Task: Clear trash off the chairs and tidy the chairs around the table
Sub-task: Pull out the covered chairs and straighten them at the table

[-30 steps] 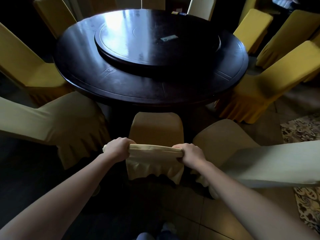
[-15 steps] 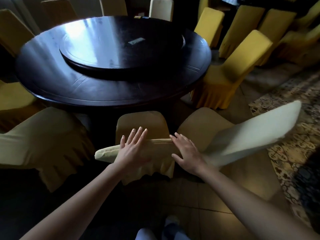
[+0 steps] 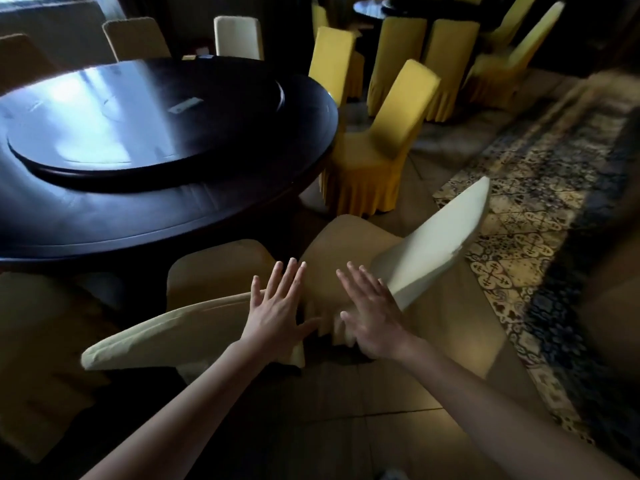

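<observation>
Your left hand [image 3: 277, 315] is flat, fingers [image 3: 289, 277] straight and spread wide, holding nothing. The palm lies over the right end of the backrest of the pale yellow fabric-covered chair [image 3: 173, 332]; can't tell if it actually touches. That chair's seat sits just beyond and left of your left fingertips, right up against the rim of the round dark glossy wooden table [image 3: 173, 220].

Your right hand [image 3: 375, 322] is also flat, fingers [image 3: 349, 280] spread, empty, a bit blurred. The second pale yellow covered chair [image 3: 349, 244] has its seat just ahead of those fingertips. Its backrest slants up and right from beside your little finger. The gap between the two chairs runs between your thumbs.

Past your left fingers the table carries a round dark raised turntable disc [image 3: 138, 109] with a small pale card [image 3: 185, 105] on it. Ahead of your right fingers, well apart, a bright yellow skirted chair [image 3: 377, 147] stands at the table edge. Farther off, more yellow covered chairs [image 3: 446, 64] ring a second dark table [image 3: 377, 6]. There is beige tiled floor [image 3: 381, 420] under your wrists and a patterned dark-blue and cream carpet [image 3: 540, 202] to the right of your right hand.
</observation>
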`<state>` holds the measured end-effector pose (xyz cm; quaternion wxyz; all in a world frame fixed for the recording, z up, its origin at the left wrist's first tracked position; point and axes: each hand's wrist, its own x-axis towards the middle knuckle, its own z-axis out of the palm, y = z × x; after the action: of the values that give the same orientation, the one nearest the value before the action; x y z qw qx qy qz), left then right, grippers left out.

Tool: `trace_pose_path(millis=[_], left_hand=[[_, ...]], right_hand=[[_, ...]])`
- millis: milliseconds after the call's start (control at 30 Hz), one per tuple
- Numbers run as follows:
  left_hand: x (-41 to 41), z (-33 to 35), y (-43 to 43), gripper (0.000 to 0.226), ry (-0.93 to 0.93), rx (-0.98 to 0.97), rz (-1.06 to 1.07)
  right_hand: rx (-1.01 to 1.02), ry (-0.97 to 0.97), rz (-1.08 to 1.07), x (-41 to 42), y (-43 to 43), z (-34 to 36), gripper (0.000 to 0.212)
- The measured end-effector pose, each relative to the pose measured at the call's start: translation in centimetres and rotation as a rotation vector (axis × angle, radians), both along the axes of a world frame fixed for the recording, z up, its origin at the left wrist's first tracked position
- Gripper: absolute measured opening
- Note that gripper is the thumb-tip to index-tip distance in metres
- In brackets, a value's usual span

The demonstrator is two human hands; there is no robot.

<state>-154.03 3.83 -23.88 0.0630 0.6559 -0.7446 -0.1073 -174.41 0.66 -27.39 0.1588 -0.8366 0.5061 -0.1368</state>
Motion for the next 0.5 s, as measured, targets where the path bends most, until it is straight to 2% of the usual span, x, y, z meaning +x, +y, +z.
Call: trace_pose_path(millis=[167,300,500], left_hand=[[-10.9,-0.3,-3.7,0.098,0.048,0.002,-0.063],[-17.8,-0.9,-6.2,0.107,0.047,-0.006,-0.125],[-24.0,0.1,-10.0,0.113,0.020,0.043,-0.139]], right_hand=[[-0.004,0.010,-0.037,-9.7,-3.9,0.4,0.069],[-0.047,0.037,-0.020,-16.7,-6.2,0.5,0.075],[-0.074,0.081,-0.019,-21.8,-9.8,0.3,0.079]])
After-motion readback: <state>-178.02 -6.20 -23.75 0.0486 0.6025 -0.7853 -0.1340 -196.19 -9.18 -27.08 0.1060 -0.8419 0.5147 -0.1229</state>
